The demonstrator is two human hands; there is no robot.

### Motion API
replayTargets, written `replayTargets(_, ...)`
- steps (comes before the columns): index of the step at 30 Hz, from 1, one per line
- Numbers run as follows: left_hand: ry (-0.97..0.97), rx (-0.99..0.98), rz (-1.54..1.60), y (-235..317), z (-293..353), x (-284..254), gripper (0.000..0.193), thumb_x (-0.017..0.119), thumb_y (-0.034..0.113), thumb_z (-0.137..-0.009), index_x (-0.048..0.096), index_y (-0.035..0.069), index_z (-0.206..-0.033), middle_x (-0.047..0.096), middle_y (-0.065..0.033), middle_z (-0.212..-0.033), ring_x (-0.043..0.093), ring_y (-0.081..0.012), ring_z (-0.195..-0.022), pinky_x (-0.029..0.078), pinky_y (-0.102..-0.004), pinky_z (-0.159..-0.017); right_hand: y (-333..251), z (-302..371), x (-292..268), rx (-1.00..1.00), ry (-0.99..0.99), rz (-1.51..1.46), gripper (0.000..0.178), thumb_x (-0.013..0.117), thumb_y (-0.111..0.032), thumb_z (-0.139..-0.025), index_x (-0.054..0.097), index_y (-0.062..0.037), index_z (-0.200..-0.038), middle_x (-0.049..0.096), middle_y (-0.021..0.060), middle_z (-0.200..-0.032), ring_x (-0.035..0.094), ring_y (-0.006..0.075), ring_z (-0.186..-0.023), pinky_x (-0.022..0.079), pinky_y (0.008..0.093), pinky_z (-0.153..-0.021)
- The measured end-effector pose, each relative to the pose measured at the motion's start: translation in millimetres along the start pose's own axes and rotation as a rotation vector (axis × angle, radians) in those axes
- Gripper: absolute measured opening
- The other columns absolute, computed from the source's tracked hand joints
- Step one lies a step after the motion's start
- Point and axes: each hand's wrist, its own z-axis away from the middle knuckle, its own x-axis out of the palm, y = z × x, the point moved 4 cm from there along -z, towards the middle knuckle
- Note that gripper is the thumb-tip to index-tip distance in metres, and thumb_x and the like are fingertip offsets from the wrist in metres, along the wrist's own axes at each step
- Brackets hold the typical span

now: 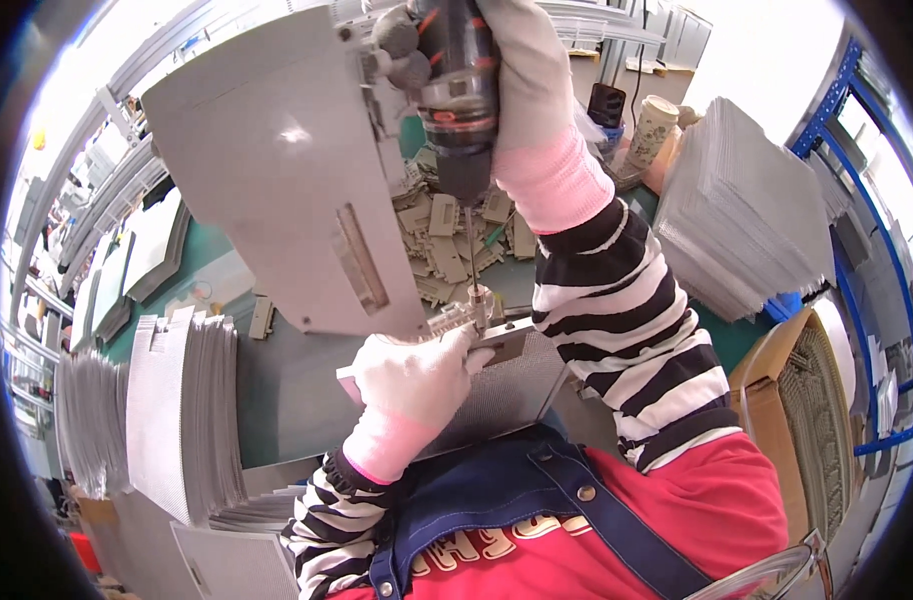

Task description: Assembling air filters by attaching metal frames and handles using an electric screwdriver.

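Note:
My right hand, in a white glove with a pink cuff, is wrapped round a black power screwdriver with orange marks, held upright. Its long thin bit points down to a small metal fitting at the edge of a perforated metal panel. My left hand, gloved too, is closed at that edge, fingertips pressed together beside the fitting. What sits between those fingers is hidden. A pale ribbed part lies just beyond them. A large light-grey metal plate with a slot stands upright to the left.
Beige plastic parts lie heaped behind the panel. Stacks of metal sheets stand at right and left. A cardboard box is at lower right, near a blue rack. A patterned cup stands at the back.

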Motion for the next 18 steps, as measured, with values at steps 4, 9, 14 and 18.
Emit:
replayTargets(4, 0.082, 0.091, -0.045, 6.1, -14.1, -17.8, 0.029, 0.074, 0.037, -0.059, 0.061, 0.015, -0.074, 0.051, 0.0002, -0.054, 0.053, -0.0201, -0.049, 0.040, -0.0326, -0.048, -17.6, -10.2, 12.5, 0.030, 0.049, 0.168, 0.048, 0.050, -0.055, -0.087, 0.051, -0.0083, -0.098, 0.057, 0.0047, -0.073, 0.056, 0.0112, -0.057, 0.049, 0.0253, -0.046)
replayTargets(9, 0.130, 0.093, -0.061, 9.2, -13.6, -14.8, 0.027, 0.074, 0.037, -0.060, 0.060, 0.019, -0.074, 0.053, 0.0024, -0.055, 0.055, -0.0187, -0.051, 0.043, -0.0336, -0.053, -23.6, -7.5, 2.8, 0.060, 0.109, 0.172, 0.047, 0.052, -0.054, -0.087, 0.051, -0.0097, -0.101, 0.060, 0.0045, -0.075, 0.058, 0.0118, -0.060, 0.046, 0.0224, -0.048)
replayTargets(14, 0.108, 0.071, -0.048, 0.2, -9.1, -8.4, 0.026, 0.074, 0.037, -0.060, 0.061, 0.020, -0.075, 0.052, 0.0023, -0.055, 0.056, -0.0177, -0.053, 0.044, -0.0324, -0.055, -16.9, 8.2, 11.2, 0.001, 0.203, 0.200, 0.043, 0.047, -0.051, -0.090, 0.050, -0.0098, -0.103, 0.057, 0.0026, -0.074, 0.057, 0.0095, -0.064, 0.043, 0.0203, -0.051)
replayTargets(18, 0.162, 0.041, -0.061, 3.4, 0.5, -9.8, 0.029, 0.074, 0.038, -0.058, 0.062, 0.017, -0.073, 0.050, 0.0013, -0.054, 0.054, -0.0183, -0.050, 0.041, -0.0319, -0.050, 18.0, 24.9, -12.8, 0.012, 0.125, 0.183, 0.050, 0.046, -0.050, -0.089, 0.052, -0.0014, -0.097, 0.059, 0.0067, -0.076, 0.056, 0.0127, -0.063, 0.045, 0.0245, -0.056)
